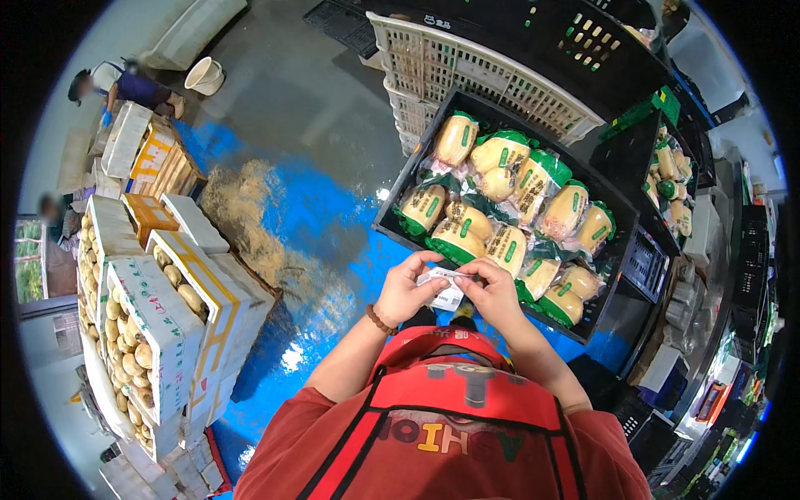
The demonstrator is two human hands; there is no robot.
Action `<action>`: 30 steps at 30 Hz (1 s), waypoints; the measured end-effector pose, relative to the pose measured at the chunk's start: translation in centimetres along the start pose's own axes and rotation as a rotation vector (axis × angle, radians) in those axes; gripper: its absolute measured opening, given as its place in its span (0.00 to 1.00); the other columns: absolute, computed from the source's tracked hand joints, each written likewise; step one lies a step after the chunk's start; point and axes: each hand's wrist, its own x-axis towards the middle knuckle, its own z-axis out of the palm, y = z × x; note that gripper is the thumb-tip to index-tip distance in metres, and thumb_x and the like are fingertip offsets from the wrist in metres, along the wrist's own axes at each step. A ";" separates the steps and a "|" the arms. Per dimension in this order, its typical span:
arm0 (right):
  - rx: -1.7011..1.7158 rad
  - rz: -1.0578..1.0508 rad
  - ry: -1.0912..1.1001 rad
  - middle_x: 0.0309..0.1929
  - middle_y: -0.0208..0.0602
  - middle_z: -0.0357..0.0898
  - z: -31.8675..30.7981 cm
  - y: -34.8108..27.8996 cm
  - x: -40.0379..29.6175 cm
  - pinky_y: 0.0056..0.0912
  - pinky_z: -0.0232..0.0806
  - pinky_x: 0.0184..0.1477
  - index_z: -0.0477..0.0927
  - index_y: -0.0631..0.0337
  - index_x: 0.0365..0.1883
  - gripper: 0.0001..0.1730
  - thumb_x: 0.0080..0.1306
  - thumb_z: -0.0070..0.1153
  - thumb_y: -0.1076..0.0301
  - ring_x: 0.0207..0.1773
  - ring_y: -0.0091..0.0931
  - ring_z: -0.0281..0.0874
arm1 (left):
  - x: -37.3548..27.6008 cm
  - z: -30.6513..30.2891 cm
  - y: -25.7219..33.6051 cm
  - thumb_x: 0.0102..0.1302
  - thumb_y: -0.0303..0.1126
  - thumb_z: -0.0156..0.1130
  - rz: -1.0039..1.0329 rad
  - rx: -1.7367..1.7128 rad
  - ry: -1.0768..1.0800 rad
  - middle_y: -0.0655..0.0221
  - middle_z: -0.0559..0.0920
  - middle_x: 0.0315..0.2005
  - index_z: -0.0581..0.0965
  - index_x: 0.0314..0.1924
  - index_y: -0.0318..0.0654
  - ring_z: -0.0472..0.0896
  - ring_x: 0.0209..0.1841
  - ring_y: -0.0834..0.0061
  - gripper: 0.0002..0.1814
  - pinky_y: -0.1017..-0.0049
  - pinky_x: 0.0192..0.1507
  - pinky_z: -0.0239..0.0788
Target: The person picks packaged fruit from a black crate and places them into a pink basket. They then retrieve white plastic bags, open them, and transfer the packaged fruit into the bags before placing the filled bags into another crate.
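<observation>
A white printed label (447, 300) is held between the thumbs and fingers of both hands, in front of the red apron. My left hand (409, 284), with a beaded bracelet at the wrist, pinches its left side. On the other side, the fingertips of my right hand (494, 290) grip its upper edge. Just beyond my hands is a black plastic crate (612, 281) holding several plastic-wrapped packs of lotus root (506, 250). These packs have green ends and bear writing. My fingers partly cover the label.
White slatted crates (462, 62) are stacked behind the black crate. At left stand stacked foam boxes (172, 350) filled with lotus roots. A person (140, 87) bends near a white bucket (205, 76); another person (69, 219) is lower left. The blue floor (312, 194) looks wet.
</observation>
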 end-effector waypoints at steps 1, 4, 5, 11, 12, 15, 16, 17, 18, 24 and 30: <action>0.072 0.048 0.001 0.32 0.27 0.76 0.2 0.4 0.8 0.19 0.65 0.32 0.80 0.65 0.36 0.07 0.59 0.60 0.74 0.31 0.16 0.71 | 0.3 -0.5 -0.4 0.58 0.22 0.66 -0.026 0.010 0.018 0.73 0.80 0.33 0.73 0.49 0.35 0.76 0.34 0.87 0.19 0.83 0.34 0.72; 0.346 0.172 0.062 0.28 0.24 0.77 2.0 5.0 4.4 0.19 0.63 0.31 0.79 0.65 0.36 0.08 0.61 0.61 0.71 0.30 0.14 0.68 | 0.5 -3.0 -2.4 0.57 0.26 0.68 -0.207 0.127 -0.026 0.73 0.81 0.28 0.77 0.37 0.36 0.76 0.31 0.86 0.10 0.83 0.30 0.69; 0.287 0.209 0.066 0.30 0.25 0.77 2.3 8.3 6.4 0.19 0.63 0.31 0.78 0.64 0.39 0.09 0.62 0.60 0.70 0.30 0.15 0.69 | 0.5 -3.9 -2.9 0.57 0.27 0.69 -0.274 0.223 -0.051 0.72 0.81 0.27 0.77 0.34 0.36 0.77 0.31 0.86 0.08 0.83 0.29 0.67; 0.337 0.388 0.091 0.28 0.32 0.79 4.0 13.0 16.2 0.19 0.63 0.27 0.79 0.68 0.42 0.14 0.61 0.61 0.69 0.26 0.18 0.73 | -0.2 -4.7 -3.2 0.60 0.29 0.67 -0.203 0.051 0.005 0.79 0.79 0.25 0.78 0.33 0.36 0.72 0.28 0.91 0.06 0.85 0.29 0.65; 0.291 0.425 0.094 0.27 0.32 0.79 4.5 13.1 17.3 0.21 0.64 0.26 0.79 0.68 0.42 0.14 0.60 0.61 0.69 0.25 0.19 0.73 | -0.3 -4.7 -3.0 0.60 0.29 0.67 -0.188 0.051 0.004 0.79 0.78 0.25 0.79 0.33 0.36 0.72 0.28 0.91 0.06 0.86 0.29 0.64; 0.205 0.422 0.161 0.23 0.34 0.79 5.8 14.1 19.1 0.25 0.65 0.24 0.79 0.67 0.39 0.12 0.60 0.60 0.68 0.22 0.21 0.73 | 0.0 -4.4 -1.7 0.59 0.31 0.67 0.006 0.209 -0.038 0.77 0.80 0.27 0.79 0.32 0.39 0.76 0.30 0.83 0.06 0.79 0.34 0.67; 0.143 0.356 0.172 0.25 0.37 0.80 6.0 14.9 19.1 0.27 0.67 0.27 0.79 0.66 0.38 0.11 0.60 0.60 0.69 0.24 0.24 0.75 | 0.5 -4.3 -1.1 0.58 0.31 0.67 0.159 0.372 -0.074 0.75 0.80 0.27 0.79 0.32 0.39 0.77 0.31 0.79 0.06 0.76 0.35 0.67; 0.081 0.290 0.186 0.26 0.40 0.80 6.0 15.7 19.0 0.30 0.68 0.30 0.79 0.64 0.38 0.11 0.59 0.60 0.69 0.26 0.28 0.76 | 0.8 -4.2 -0.6 0.57 0.32 0.68 0.313 0.534 -0.113 0.74 0.81 0.28 0.80 0.31 0.40 0.78 0.32 0.76 0.06 0.74 0.37 0.67; -0.096 0.192 0.209 0.30 0.41 0.79 6.1 15.2 18.8 0.32 0.69 0.33 0.79 0.63 0.39 0.11 0.58 0.60 0.70 0.30 0.30 0.77 | 0.8 -4.1 -0.1 0.55 0.33 0.67 0.276 0.538 -0.110 0.71 0.80 0.28 0.80 0.29 0.42 0.78 0.35 0.67 0.06 0.68 0.41 0.64; -0.740 -0.245 0.195 0.49 0.37 0.74 4.4 10.4 16.0 0.38 0.69 0.48 0.77 0.53 0.45 0.19 0.54 0.57 0.74 0.52 0.38 0.71 | 0.5 -4.2 1.5 0.55 0.33 0.66 0.422 0.815 0.077 0.71 0.81 0.30 0.80 0.30 0.43 0.77 0.36 0.67 0.05 0.67 0.42 0.62; -0.885 -0.467 0.068 0.48 0.38 0.71 5.5 10.7 15.3 0.40 0.68 0.48 0.75 0.47 0.55 0.27 0.54 0.52 0.75 0.50 0.38 0.70 | 3.1 -3.5 2.0 0.58 0.31 0.63 0.425 0.713 0.200 0.67 0.81 0.32 0.79 0.32 0.40 0.77 0.38 0.61 0.04 0.66 0.44 0.64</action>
